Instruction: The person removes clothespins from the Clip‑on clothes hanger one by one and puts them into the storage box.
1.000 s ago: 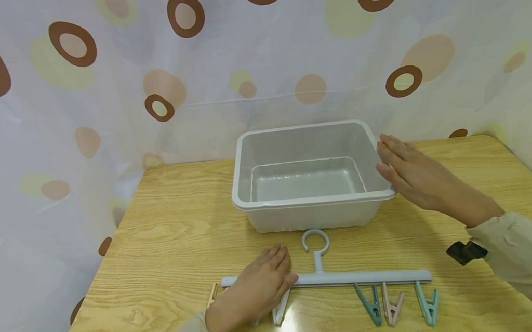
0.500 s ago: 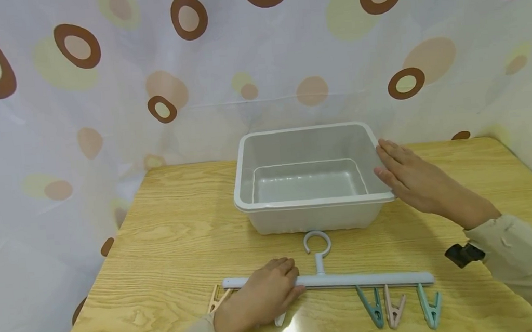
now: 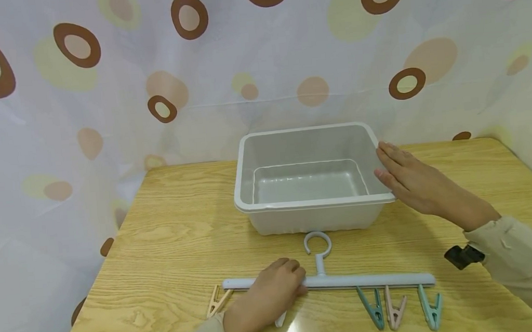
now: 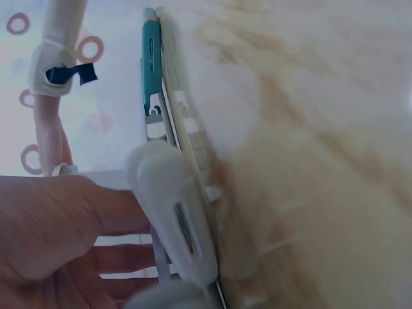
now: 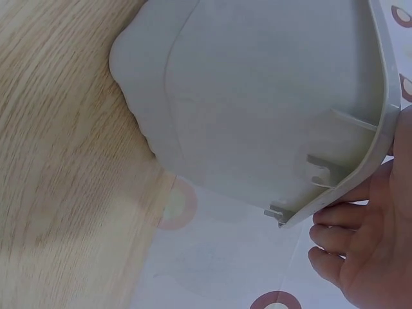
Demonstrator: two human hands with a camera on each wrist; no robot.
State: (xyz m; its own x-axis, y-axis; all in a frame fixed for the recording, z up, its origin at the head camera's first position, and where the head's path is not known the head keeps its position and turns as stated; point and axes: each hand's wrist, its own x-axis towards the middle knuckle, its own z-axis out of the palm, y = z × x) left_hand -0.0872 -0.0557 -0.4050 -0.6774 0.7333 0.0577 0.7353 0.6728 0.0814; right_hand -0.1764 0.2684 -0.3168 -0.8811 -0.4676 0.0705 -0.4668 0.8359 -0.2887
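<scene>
Here, I am seeing my left hand (image 3: 267,296) lying over the left part of the pale blue hanger bar (image 3: 373,280), its fingers (image 3: 289,269) curling round the bar near the stem of the ring hook (image 3: 317,242). The hanger is lying flat along the near edge of the desk (image 3: 173,236), just in front of the grey plastic tub (image 3: 311,201). A white peg (image 4: 170,215) is showing close under this hand in the left wrist view. My right hand (image 3: 413,183) is resting flat against the tub's right rim, fingers straight and pressed together. The tub is sitting toward the far edge of the desk, about midway across. Two teal pegs (image 3: 373,306) and a pink peg (image 3: 394,307) are hanging off the bar's right part, and a tan peg (image 3: 216,301) is lying at its left end.
</scene>
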